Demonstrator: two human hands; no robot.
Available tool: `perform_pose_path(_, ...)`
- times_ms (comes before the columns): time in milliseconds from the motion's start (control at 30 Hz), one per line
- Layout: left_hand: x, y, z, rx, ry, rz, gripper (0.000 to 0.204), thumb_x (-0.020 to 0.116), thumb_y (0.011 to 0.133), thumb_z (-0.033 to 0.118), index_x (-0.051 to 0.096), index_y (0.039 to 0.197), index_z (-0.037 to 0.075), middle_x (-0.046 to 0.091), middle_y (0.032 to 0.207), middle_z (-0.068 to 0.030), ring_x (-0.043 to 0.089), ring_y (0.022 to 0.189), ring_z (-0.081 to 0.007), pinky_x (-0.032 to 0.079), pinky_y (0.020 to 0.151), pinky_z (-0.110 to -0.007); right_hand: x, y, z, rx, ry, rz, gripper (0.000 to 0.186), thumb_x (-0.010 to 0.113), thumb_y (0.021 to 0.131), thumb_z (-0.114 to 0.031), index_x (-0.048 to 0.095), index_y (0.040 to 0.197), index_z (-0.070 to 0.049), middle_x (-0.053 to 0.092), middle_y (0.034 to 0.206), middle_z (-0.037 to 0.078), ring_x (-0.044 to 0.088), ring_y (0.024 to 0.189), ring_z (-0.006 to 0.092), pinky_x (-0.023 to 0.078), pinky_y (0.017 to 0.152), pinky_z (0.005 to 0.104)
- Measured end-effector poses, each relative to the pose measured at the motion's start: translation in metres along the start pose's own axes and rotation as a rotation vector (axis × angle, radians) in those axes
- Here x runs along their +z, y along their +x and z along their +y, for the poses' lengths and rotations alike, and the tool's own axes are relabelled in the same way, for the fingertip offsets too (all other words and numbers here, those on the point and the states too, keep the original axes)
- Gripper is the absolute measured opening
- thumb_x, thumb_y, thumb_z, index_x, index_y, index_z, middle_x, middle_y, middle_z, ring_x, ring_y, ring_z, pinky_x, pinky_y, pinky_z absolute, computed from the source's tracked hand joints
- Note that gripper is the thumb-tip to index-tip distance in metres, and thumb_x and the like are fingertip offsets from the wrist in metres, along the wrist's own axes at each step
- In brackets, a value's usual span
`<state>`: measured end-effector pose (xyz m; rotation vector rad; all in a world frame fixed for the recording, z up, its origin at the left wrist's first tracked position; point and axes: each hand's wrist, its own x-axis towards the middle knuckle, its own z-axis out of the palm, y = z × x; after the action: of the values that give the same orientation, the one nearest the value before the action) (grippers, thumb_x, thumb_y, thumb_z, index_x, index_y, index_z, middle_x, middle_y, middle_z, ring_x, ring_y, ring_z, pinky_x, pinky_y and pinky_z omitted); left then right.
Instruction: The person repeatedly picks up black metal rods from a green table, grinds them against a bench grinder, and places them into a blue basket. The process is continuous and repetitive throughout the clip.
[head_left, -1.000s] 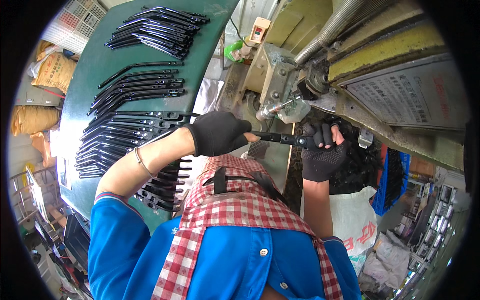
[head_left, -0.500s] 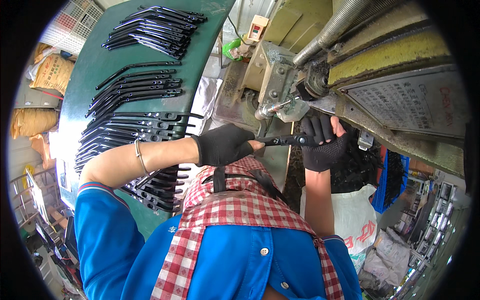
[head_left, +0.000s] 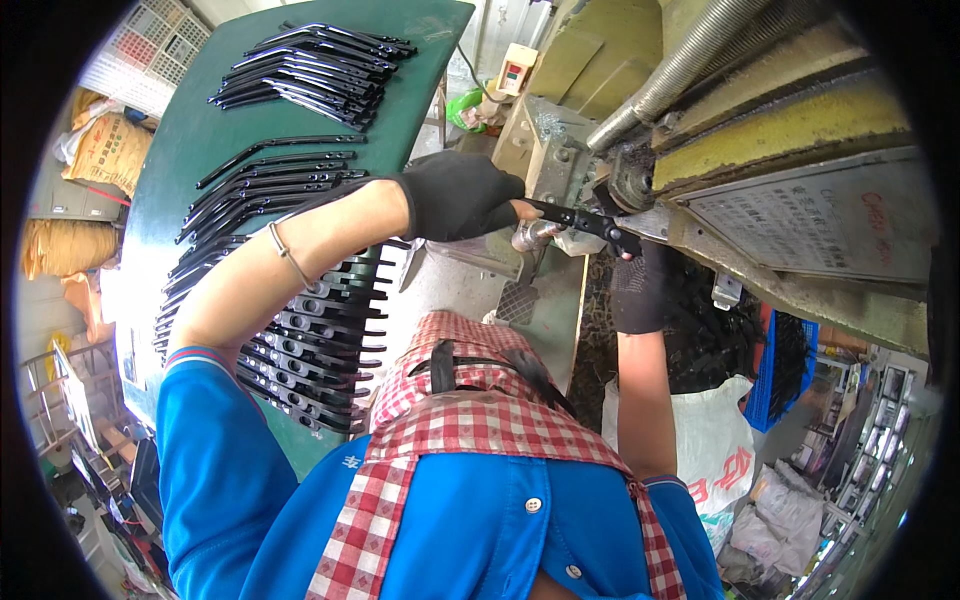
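Note:
My left hand (head_left: 455,196), in a black fingerless glove, is closed on the left end of a black metal bar (head_left: 577,221) with holes. Gloved too, my right hand (head_left: 641,285) grips the bar's right end, its fingers mostly hidden. The bar lies across the machine's fixture (head_left: 553,168), near a silver cylindrical fitting (head_left: 527,236); whether it touches is unclear. To the left, a green table (head_left: 172,140) holds several rows of bent black tubes (head_left: 310,64) and black pieces with slots (head_left: 310,340).
The machine's frame (head_left: 780,130) and spring hose (head_left: 680,60) fill the upper right, with a switch box (head_left: 516,69) and a foot pedal (head_left: 517,300). At right are black parts (head_left: 707,320), a white sack (head_left: 681,444) and a blue crate (head_left: 762,408); brown sacks (head_left: 67,247) lie far left.
Both hands have raised the bar toward the machine's fixture; my left hand moved up and right, and the bar now slopes down to the right, partly covering the fixture.

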<state>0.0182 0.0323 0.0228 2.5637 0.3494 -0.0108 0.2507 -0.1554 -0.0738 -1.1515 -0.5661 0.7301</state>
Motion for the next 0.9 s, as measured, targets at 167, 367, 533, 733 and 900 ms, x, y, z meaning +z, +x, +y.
perform_pose_path(167,-0.005,0.007,-0.003,0.046,0.098,0.010,0.040,0.047,0.097,0.042,0.064,0.094,0.006,0.060,0.064,-0.0201,0.062,0.067,-0.0401,0.046,0.065,-0.050,0.023,0.001,0.009,0.022,0.231,0.309,0.019,0.065,0.088,-0.017,0.056,0.101,-0.009,0.056,0.087,0.002,0.050,0.064,0.0080,0.037,0.047,0.0210)
perform_pose_path(367,0.000,0.015,-0.013,0.024,0.039,-0.133,0.043,0.045,0.098,0.044,0.064,0.092,0.006,0.063,0.072,-0.0196,0.063,0.073,-0.0410,0.047,0.068,-0.050,0.027,0.000,0.027,0.277,0.365,0.304,0.019,0.062,0.092,-0.016,0.049,0.078,-0.015,0.041,0.061,-0.005,0.038,0.051,0.0073,0.033,0.050,0.0232)
perform_pose_path(533,0.020,0.026,-0.026,0.009,0.140,-0.134,0.041,0.044,0.098,0.046,0.063,0.095,0.010,0.065,0.077,-0.0174,0.064,0.078,-0.0404,0.048,0.071,-0.051,0.039,-0.011,0.026,0.150,0.283,0.238,0.022,0.061,0.094,-0.022,0.048,0.078,-0.015,0.041,0.060,-0.005,0.037,0.051,0.0079,0.033,0.050,0.0254)
perform_pose_path(733,0.030,0.029,-0.035,0.114,0.294,0.088,0.025,0.059,0.090,0.036,0.060,0.098,0.013,0.064,0.077,-0.0129,0.066,0.074,-0.0356,0.050,0.064,-0.046,-0.018,-0.011,0.078,0.137,0.213,-0.091,0.015,0.066,0.090,-0.018,0.055,0.090,-0.007,0.052,0.076,0.000,0.051,0.066,0.0114,0.044,0.056,0.0266)
perform_pose_path(900,0.035,0.024,-0.043,0.123,0.326,0.120,0.022,0.063,0.085,0.033,0.063,0.094,0.013,0.066,0.076,-0.0105,0.067,0.075,-0.0329,0.051,0.062,-0.045,-0.024,-0.022,0.080,0.165,-0.190,0.039,0.014,0.070,0.088,-0.016,0.058,0.092,-0.009,0.056,0.078,0.000,0.052,0.067,0.0079,0.045,0.059,0.0243)
